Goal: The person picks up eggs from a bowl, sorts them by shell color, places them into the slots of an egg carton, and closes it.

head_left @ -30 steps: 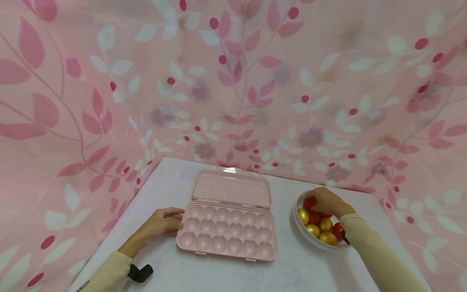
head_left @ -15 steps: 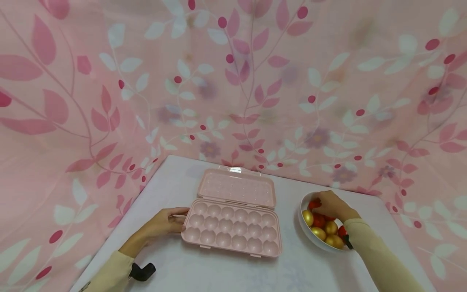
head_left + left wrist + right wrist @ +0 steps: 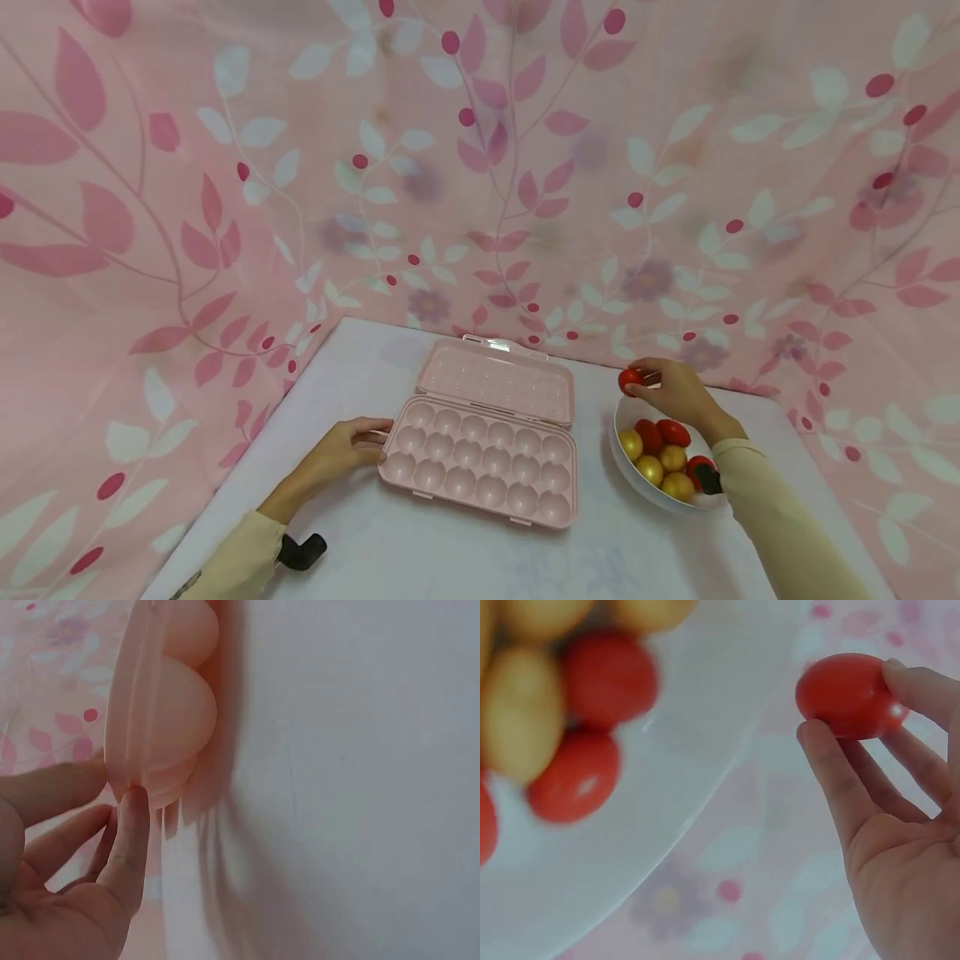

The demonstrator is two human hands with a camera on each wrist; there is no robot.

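Note:
A pink plastic egg tray (image 3: 491, 490) lies on the table with its lid (image 3: 498, 379) folded back and its rows of round cups bare. My left hand (image 3: 337, 454) pinches the tray's left edge between thumb and fingers, seen close in the left wrist view at the rim (image 3: 135, 742). Over the far rim of a white bowl (image 3: 632, 479), my right hand (image 3: 678, 396) holds a glossy red egg (image 3: 847, 696) with thumb and fingertips. Several more red eggs (image 3: 672, 432) and gold eggs (image 3: 651, 469) lie in the bowl, partly hidden under the right wrist.
A white cloth covers the table (image 3: 450, 554). Pink leaf-patterned fabric (image 3: 517, 208) hangs closely behind and at both sides. Black wrist mounts (image 3: 302, 552) stick out from the sleeves.
My right hand has risen out of the bowl with a red egg in its fingers. The egg tray has shifted slightly right, my left hand along with it.

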